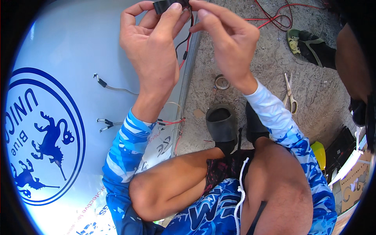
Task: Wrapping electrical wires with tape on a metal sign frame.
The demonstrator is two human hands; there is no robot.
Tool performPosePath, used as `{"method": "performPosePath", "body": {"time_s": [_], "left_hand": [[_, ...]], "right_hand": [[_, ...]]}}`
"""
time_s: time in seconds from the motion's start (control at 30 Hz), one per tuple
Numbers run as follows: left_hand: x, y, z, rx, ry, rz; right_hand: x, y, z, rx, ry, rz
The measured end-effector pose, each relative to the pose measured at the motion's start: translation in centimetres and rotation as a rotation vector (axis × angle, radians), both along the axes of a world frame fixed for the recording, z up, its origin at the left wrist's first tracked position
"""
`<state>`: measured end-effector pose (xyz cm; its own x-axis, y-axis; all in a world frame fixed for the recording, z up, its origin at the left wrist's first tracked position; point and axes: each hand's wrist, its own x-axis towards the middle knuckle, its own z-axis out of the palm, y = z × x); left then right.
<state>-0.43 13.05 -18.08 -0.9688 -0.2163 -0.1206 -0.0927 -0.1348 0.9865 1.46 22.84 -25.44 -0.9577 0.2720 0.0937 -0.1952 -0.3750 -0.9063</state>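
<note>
At the top edge, my left hand [152, 51] is closed around a roll of black tape [163, 5], thumb pressed on it. My right hand [231, 43] meets it there, fingertips pinched at the red and black wires [188, 41] beside the roll. The exact grip is partly cut off by the frame. These wires hang down between my hands along the edge of a large white panel [98, 66]. Below my left hand, a grey wire [119, 89] with a black-wrapped end lies on the panel, and more short taped wire ends [105, 123] lie lower down.
Scissors [290, 96] and another tape roll [222, 82] lie on the concrete floor to the right. Red and black cable [274, 17] loops at the far side. Another person's sandalled foot [307, 47] stands at the right. A yellow object [318, 154] sits near my right elbow.
</note>
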Motion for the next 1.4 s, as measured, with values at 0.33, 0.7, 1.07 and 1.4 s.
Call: {"method": "performPosePath", "body": {"time_s": [0.33, 0.7, 1.07, 1.4], "left_hand": [[-0.5, -2.4, -1.8, -0.051, 0.028, -0.156], [-0.4, -2.5, -2.4, -0.083, 0.093, -0.112], [-0.4, -2.3, -1.3, -0.146, 0.13, -0.108], [0.0, -1.6, -0.8, -0.256, 0.173, -0.082]], "right_hand": [[-4.1, 3.5, -2.4, -0.169, -0.119, 0.47], [-3.7, 2.0, -0.9, -0.313, -0.261, 0.456], [-2.7, -0.4, -0.2, -0.387, -0.171, 0.279], [-2.7, -0.9, 0.5, -0.33, -0.279, 0.245]]}}
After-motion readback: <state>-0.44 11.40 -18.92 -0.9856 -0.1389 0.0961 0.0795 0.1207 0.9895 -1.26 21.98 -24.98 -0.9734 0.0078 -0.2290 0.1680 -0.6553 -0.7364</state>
